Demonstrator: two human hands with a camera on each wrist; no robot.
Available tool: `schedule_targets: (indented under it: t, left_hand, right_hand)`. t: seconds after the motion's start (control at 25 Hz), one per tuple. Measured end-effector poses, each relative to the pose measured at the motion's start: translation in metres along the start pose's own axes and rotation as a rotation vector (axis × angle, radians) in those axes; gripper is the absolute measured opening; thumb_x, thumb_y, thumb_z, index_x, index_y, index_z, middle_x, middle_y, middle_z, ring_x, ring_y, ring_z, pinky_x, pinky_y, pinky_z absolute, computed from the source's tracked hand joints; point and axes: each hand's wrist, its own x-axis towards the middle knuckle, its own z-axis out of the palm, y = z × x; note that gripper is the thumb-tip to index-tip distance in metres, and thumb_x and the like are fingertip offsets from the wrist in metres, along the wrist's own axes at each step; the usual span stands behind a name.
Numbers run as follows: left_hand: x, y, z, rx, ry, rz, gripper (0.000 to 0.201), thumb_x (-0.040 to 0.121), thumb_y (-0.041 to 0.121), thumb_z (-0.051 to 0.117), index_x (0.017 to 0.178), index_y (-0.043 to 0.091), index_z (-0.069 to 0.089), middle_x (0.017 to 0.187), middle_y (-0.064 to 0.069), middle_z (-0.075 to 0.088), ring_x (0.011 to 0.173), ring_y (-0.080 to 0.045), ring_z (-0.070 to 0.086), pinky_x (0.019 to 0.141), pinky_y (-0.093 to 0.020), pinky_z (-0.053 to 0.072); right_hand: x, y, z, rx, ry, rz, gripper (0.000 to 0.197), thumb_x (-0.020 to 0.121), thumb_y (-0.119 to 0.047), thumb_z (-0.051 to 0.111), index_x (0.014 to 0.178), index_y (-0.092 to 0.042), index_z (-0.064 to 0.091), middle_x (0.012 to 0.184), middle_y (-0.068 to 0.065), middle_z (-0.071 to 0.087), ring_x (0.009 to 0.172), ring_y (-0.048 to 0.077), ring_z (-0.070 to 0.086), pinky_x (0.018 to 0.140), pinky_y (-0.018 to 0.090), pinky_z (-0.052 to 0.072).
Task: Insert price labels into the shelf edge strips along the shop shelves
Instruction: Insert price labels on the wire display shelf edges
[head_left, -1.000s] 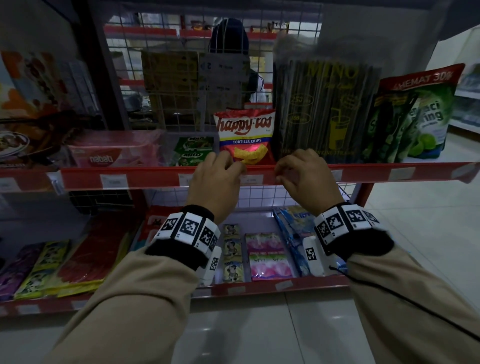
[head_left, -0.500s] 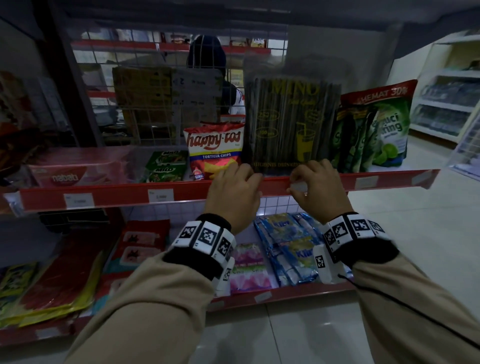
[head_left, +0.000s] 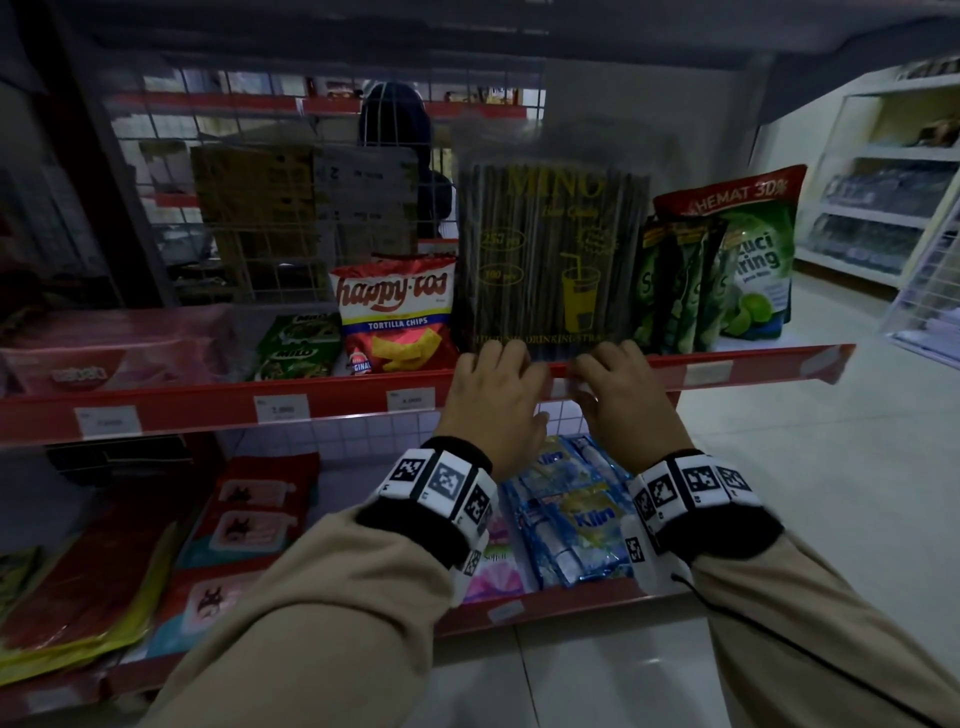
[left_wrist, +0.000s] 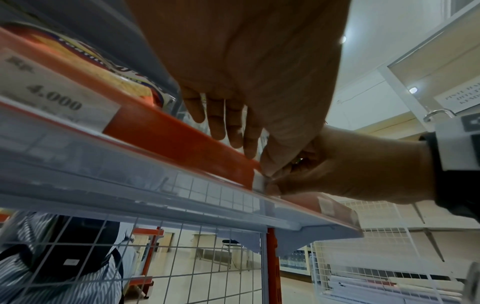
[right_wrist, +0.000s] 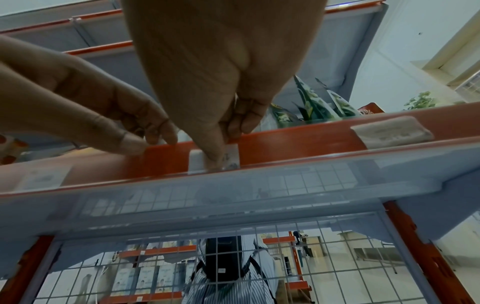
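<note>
A red shelf edge strip (head_left: 332, 402) with a clear cover runs along the upper shelf. My right hand (head_left: 582, 374) pinches a small white price label (right_wrist: 197, 161) between thumb and fingers, with the label sitting low in the strip (right_wrist: 298, 144). My left hand (head_left: 524, 371) is just to its left, fingers over the strip's top edge and thumb on its front, beside the label (left_wrist: 258, 181). Both hands are in front of a dark pack of drinking straws (head_left: 550, 249). Most of the label's print is hidden by my thumb.
Other labels (head_left: 282, 409) (head_left: 410, 400) (head_left: 709, 373) sit in the same strip. A tortilla chips bag (head_left: 395, 317) and green pouches (head_left: 680, 291) stand on the shelf. A lower shelf (head_left: 571, 597) holds sachets. Behind the wire mesh stands a person (right_wrist: 223, 267).
Both hands have moved right along the strip, from below the chips bag to in front of the straws pack, and now sit closer together.
</note>
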Motion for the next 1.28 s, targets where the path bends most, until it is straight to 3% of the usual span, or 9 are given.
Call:
schedule_targets:
  t: [0.48, 0.56, 0.64, 0.72, 0.84, 1.0, 1.12, 1.28]
  left_hand:
    - [-0.001, -0.002, 0.007, -0.109, 0.016, -0.008, 0.036, 0.09, 0.034, 0.053, 0.122, 0.019, 0.049, 0.114, -0.002, 0.044, 0.104, -0.021, 0.038, 0.088, -0.033, 0.035]
    - [0.0, -0.002, 0.006, -0.148, 0.023, -0.013, 0.033, 0.09, 0.031, 0.053, 0.12, 0.017, 0.051, 0.112, -0.003, 0.046, 0.103, -0.022, 0.04, 0.088, -0.033, 0.037]
    - [0.002, -0.004, 0.006, -0.18, 0.04, -0.02, 0.03, 0.092, 0.029, 0.051, 0.118, 0.016, 0.054, 0.111, -0.003, 0.05, 0.101, -0.022, 0.042, 0.087, -0.034, 0.038]
    - [0.004, -0.004, 0.007, -0.248, 0.071, -0.047, 0.028, 0.095, 0.028, 0.046, 0.118, 0.015, 0.055, 0.111, -0.004, 0.055, 0.1, -0.023, 0.044, 0.087, -0.034, 0.039]
    - [0.006, -0.005, 0.009, -0.452, 0.136, -0.143, 0.034, 0.101, 0.032, 0.036, 0.126, 0.013, 0.052, 0.115, -0.004, 0.06, 0.103, -0.024, 0.047, 0.085, -0.034, 0.038]
    - [0.008, -0.006, 0.014, -0.503, 0.172, -0.163, 0.036, 0.101, 0.038, 0.032, 0.117, 0.016, 0.055, 0.107, -0.001, 0.062, 0.092, -0.017, 0.042, 0.076, -0.028, 0.03]
    - [0.007, -0.007, 0.015, -0.497, 0.193, -0.15, 0.028, 0.1, 0.036, 0.04, 0.105, 0.015, 0.058, 0.097, -0.002, 0.059, 0.085, -0.012, 0.034, 0.073, -0.027, 0.028]
    - [0.009, -0.006, 0.016, -0.464, 0.172, -0.17, 0.021, 0.099, 0.031, 0.045, 0.098, 0.014, 0.057, 0.094, -0.002, 0.056, 0.085, -0.014, 0.034, 0.075, -0.029, 0.03]
  right_hand:
    - [0.009, 0.005, -0.004, 0.069, -0.084, 0.022, 0.018, 0.09, -0.012, 0.058, 0.106, -0.004, 0.061, 0.105, 0.016, 0.051, 0.099, 0.032, 0.043, 0.08, 0.034, 0.034]
    - [0.013, 0.006, -0.008, 0.198, -0.068, 0.018, 0.013, 0.091, -0.016, 0.059, 0.099, -0.007, 0.064, 0.095, 0.009, 0.053, 0.093, 0.03, 0.047, 0.075, 0.03, 0.031]
    - [0.015, 0.01, -0.014, 0.421, -0.033, 0.084, 0.006, 0.089, -0.017, 0.063, 0.093, -0.014, 0.067, 0.085, -0.002, 0.059, 0.087, 0.022, 0.055, 0.073, 0.03, 0.04]
    - [0.016, 0.013, -0.017, 0.636, 0.058, 0.202, 0.006, 0.086, -0.015, 0.067, 0.091, -0.018, 0.066, 0.082, -0.002, 0.066, 0.081, 0.013, 0.062, 0.074, 0.026, 0.05]
    - [0.012, 0.01, -0.013, 0.881, 0.204, 0.317, 0.012, 0.082, -0.013, 0.073, 0.09, -0.014, 0.064, 0.078, -0.002, 0.066, 0.075, 0.007, 0.064, 0.07, 0.018, 0.053]
    - [0.008, -0.009, -0.001, 1.127, 0.283, 0.359, 0.015, 0.081, -0.01, 0.074, 0.087, -0.001, 0.064, 0.081, 0.008, 0.069, 0.078, 0.013, 0.068, 0.072, 0.024, 0.055]
    - [0.009, -0.018, 0.005, 1.241, 0.287, 0.361, 0.014, 0.08, -0.006, 0.072, 0.088, 0.001, 0.063, 0.078, 0.007, 0.067, 0.073, 0.008, 0.065, 0.069, 0.02, 0.053]
    - [0.007, -0.016, 0.004, 1.263, 0.215, 0.4, 0.017, 0.08, -0.005, 0.072, 0.093, 0.0, 0.062, 0.087, 0.016, 0.068, 0.082, 0.021, 0.067, 0.077, 0.032, 0.057]
